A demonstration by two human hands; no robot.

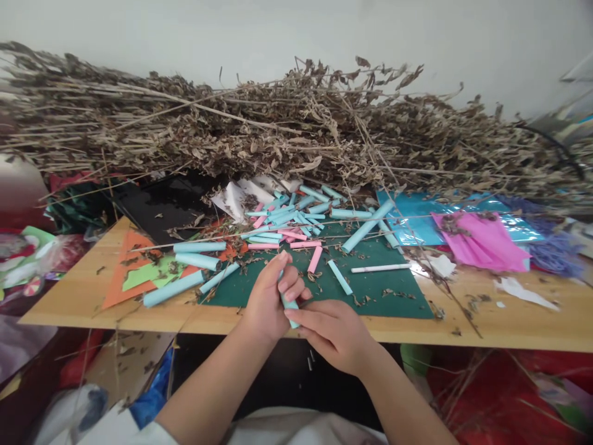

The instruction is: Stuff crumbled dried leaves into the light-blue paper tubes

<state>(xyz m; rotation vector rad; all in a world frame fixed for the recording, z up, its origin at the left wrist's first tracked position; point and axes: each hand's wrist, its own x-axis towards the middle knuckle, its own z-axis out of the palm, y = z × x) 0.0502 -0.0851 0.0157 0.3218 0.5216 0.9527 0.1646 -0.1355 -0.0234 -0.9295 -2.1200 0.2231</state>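
One light-blue paper roll [290, 304] is gripped by both hands.
It is pinched between the left hand [271, 298] and right hand [334, 331] above the wooden bench [83, 296].

Light-blue paper roll [290, 304] in our hands

We see a short, thin tube of rolled pale-blue paper, tilted nearly upright, mostly hidden between our fingers. It sits just above the near edge of the wooden table, with only its lower end showing.

Blue paper roll [290, 304] mostly hidden between hands (ends show); dried branches [296, 130] cut off.
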